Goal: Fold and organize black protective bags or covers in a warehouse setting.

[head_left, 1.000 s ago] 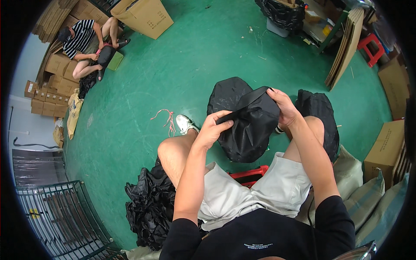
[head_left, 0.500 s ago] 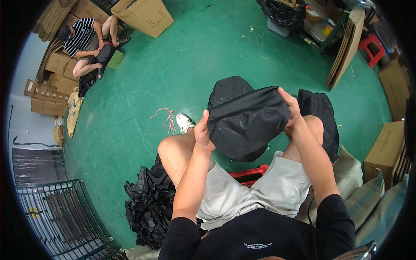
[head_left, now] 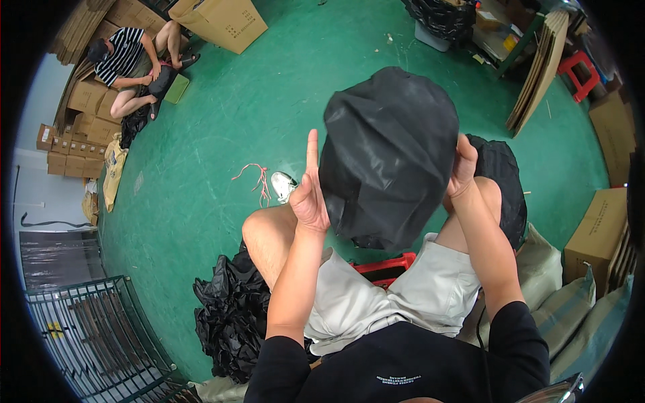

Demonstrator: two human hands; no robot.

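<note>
A rounded, wrinkled black fabric cover (head_left: 390,154) is raised in front of my knees. My right hand (head_left: 462,168) grips its right edge with curled fingers. Along the left side, my left hand (head_left: 312,201) rests its palm against the fabric, index finger pointing up and thumb apart. The other left fingers are partly hidden by the cover. Below its lower edge a strip of more black fabric (head_left: 366,242) shows. Another black fabric piece (head_left: 500,185) lies beside my right knee.
A crumpled black heap (head_left: 232,316) lies by my left leg, and a red plastic object (head_left: 386,267) sits between my thighs. Pink string (head_left: 259,181) is on the green floor. Sacks (head_left: 568,309) and cartons (head_left: 594,232) stand at right. Another person (head_left: 134,67) sits far left.
The black cover has been lifted and turned from a wide, slanted position to a taller, rounded one. My left hand has loosened, its index finger now extended; my right hand has shifted slightly lower.
</note>
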